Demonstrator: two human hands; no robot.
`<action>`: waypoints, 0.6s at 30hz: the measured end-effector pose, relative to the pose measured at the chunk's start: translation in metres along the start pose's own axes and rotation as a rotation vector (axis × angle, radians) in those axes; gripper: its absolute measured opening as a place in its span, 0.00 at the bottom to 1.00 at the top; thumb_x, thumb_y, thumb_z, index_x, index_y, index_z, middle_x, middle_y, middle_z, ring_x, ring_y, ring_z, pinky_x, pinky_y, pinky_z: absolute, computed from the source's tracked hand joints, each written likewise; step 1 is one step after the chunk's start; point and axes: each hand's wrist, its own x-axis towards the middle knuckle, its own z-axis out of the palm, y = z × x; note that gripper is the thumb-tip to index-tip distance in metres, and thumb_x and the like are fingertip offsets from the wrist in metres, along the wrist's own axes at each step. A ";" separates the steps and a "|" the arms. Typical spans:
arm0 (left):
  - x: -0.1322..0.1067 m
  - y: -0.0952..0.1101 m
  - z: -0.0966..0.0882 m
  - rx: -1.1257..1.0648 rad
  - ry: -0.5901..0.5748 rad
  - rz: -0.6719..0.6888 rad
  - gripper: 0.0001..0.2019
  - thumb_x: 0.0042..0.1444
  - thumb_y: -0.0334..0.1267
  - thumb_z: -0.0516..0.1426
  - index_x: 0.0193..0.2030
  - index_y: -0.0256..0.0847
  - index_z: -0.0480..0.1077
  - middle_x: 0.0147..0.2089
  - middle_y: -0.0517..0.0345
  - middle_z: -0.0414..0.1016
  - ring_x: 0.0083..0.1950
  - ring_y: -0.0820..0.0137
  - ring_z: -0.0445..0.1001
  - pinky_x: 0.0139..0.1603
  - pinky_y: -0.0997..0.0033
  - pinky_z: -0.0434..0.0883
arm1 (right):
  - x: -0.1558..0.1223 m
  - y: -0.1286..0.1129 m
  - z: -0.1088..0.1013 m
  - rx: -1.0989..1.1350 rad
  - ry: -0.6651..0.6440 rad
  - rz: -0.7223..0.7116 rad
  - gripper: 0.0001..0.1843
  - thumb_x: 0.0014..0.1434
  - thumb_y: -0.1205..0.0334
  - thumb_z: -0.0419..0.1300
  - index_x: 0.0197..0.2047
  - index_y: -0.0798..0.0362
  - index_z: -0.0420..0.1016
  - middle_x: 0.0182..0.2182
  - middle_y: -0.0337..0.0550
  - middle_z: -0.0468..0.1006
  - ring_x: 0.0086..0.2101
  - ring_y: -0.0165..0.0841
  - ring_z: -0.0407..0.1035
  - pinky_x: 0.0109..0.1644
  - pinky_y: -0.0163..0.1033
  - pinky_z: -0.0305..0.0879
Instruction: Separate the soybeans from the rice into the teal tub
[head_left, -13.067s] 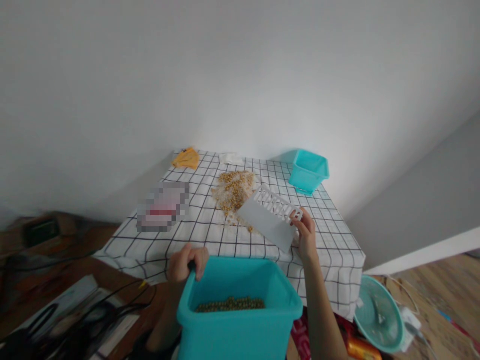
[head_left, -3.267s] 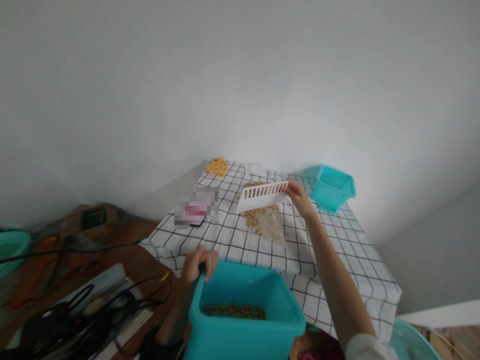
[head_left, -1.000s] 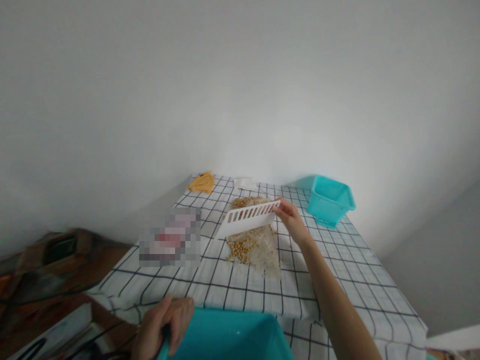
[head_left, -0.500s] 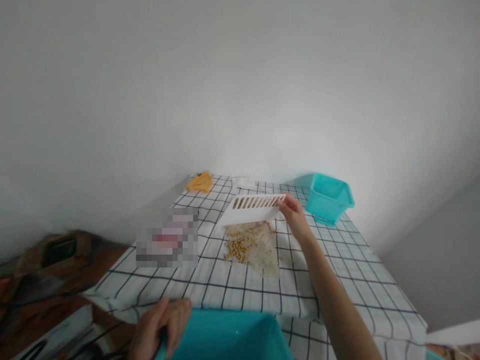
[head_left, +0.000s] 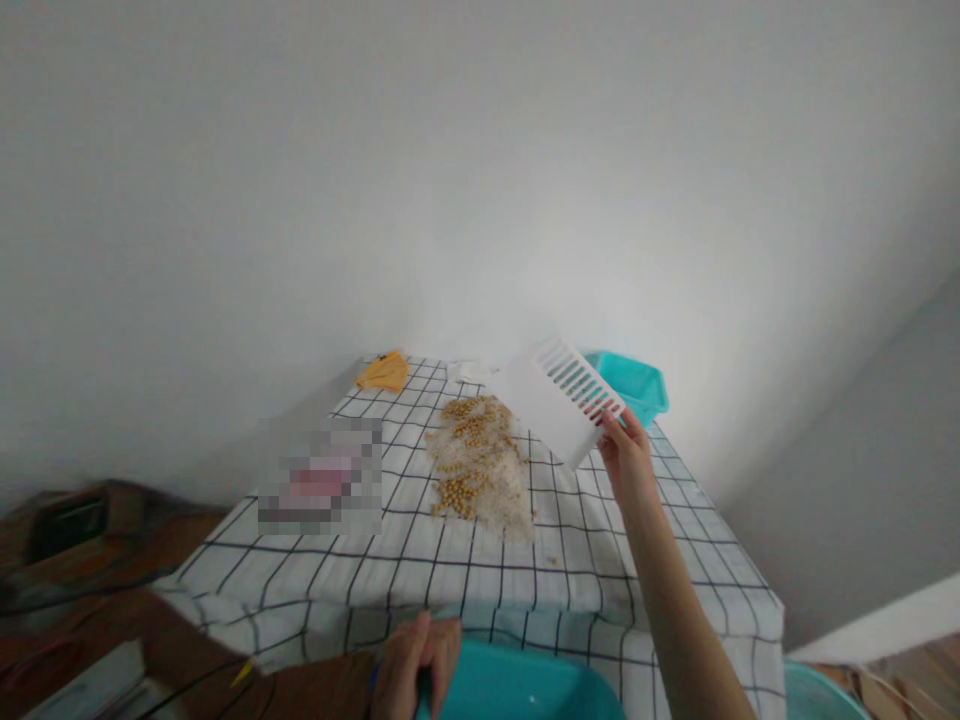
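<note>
My right hand [head_left: 626, 450] grips the corner of a white slotted plastic board [head_left: 564, 398] and holds it tilted in the air, to the right of a pile of yellow beans mixed with white grains [head_left: 478, 464] on the checked tablecloth [head_left: 420, 560]. My left hand [head_left: 417, 666] is closed over the rim of a teal tub [head_left: 517, 692] at the bottom edge, below the table's near side. What the tub holds is out of view.
A second teal bin [head_left: 636, 382] stands at the far right corner, partly behind the board. An orange cloth [head_left: 384, 372] and a white scrap [head_left: 466, 371] lie by the wall. A blurred pink item [head_left: 320, 485] rests at the left. Brown floor [head_left: 67, 580] lies left.
My right hand has lifted the slotted board off the pile and swung it up to the right. The beans and grains lie uncovered. My left hand stays on the tub rim.
</note>
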 end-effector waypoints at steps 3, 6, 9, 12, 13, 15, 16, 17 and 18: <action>0.005 -0.002 0.009 -0.058 0.001 0.031 0.41 0.71 0.56 0.35 0.09 0.45 0.64 0.09 0.52 0.63 0.16 0.65 0.61 0.27 0.57 0.61 | -0.037 -0.026 -0.054 -0.118 0.007 0.065 0.15 0.55 0.49 0.70 0.43 0.48 0.83 0.39 0.46 0.85 0.36 0.40 0.77 0.38 0.41 0.72; 0.009 0.003 0.002 -0.105 0.003 0.044 0.41 0.70 0.58 0.38 0.11 0.44 0.69 0.10 0.52 0.65 0.17 0.65 0.61 0.28 0.57 0.61 | -0.079 -0.042 -0.104 -0.223 0.067 0.160 0.17 0.52 0.47 0.71 0.41 0.49 0.84 0.39 0.48 0.85 0.36 0.43 0.78 0.35 0.42 0.73; 0.009 0.010 -0.005 -0.145 0.049 0.030 0.41 0.71 0.58 0.40 0.10 0.44 0.70 0.11 0.54 0.64 0.17 0.66 0.60 0.30 0.58 0.62 | -0.109 -0.046 -0.131 -0.319 0.159 0.225 0.16 0.51 0.47 0.72 0.40 0.48 0.85 0.38 0.46 0.85 0.36 0.41 0.77 0.35 0.39 0.72; 0.007 0.018 -0.004 -0.157 0.112 0.009 0.41 0.71 0.57 0.40 0.10 0.44 0.70 0.11 0.55 0.64 0.18 0.66 0.60 0.32 0.59 0.62 | -0.124 -0.046 -0.136 -0.360 0.139 0.277 0.19 0.48 0.45 0.74 0.38 0.49 0.85 0.36 0.47 0.85 0.34 0.42 0.77 0.36 0.40 0.72; 0.007 0.020 -0.002 -0.156 0.123 0.005 0.41 0.71 0.58 0.41 0.10 0.44 0.70 0.11 0.55 0.64 0.18 0.66 0.60 0.32 0.59 0.62 | -0.126 -0.047 -0.134 -0.372 0.113 0.280 0.19 0.49 0.45 0.73 0.38 0.49 0.85 0.35 0.47 0.85 0.34 0.42 0.76 0.36 0.41 0.72; 0.007 0.025 0.001 -0.156 0.137 0.002 0.40 0.70 0.59 0.43 0.10 0.43 0.69 0.11 0.56 0.63 0.18 0.67 0.59 0.31 0.60 0.61 | -0.130 -0.051 -0.129 -0.397 0.047 0.267 0.17 0.51 0.46 0.72 0.36 0.50 0.85 0.34 0.46 0.84 0.34 0.41 0.76 0.37 0.41 0.71; 0.007 0.027 0.001 -0.156 0.142 0.002 0.40 0.70 0.59 0.43 0.09 0.43 0.69 0.11 0.56 0.63 0.18 0.67 0.59 0.31 0.60 0.61 | -0.131 -0.054 -0.127 -0.408 0.014 0.263 0.16 0.52 0.47 0.72 0.36 0.50 0.85 0.33 0.46 0.83 0.34 0.41 0.75 0.38 0.41 0.71; 0.008 0.028 0.002 -0.157 0.147 0.003 0.40 0.70 0.59 0.43 0.09 0.43 0.69 0.11 0.56 0.63 0.18 0.68 0.58 0.31 0.61 0.61 | -0.133 -0.056 -0.125 -0.412 -0.001 0.254 0.15 0.52 0.47 0.72 0.35 0.50 0.85 0.32 0.46 0.83 0.33 0.40 0.75 0.38 0.40 0.71; 0.008 0.030 0.001 -0.158 0.152 0.004 0.40 0.70 0.59 0.44 0.09 0.43 0.69 0.11 0.56 0.63 0.18 0.68 0.58 0.31 0.61 0.61 | -0.133 -0.058 -0.123 -0.410 0.001 0.248 0.16 0.52 0.47 0.72 0.35 0.51 0.85 0.31 0.45 0.83 0.33 0.40 0.75 0.38 0.40 0.70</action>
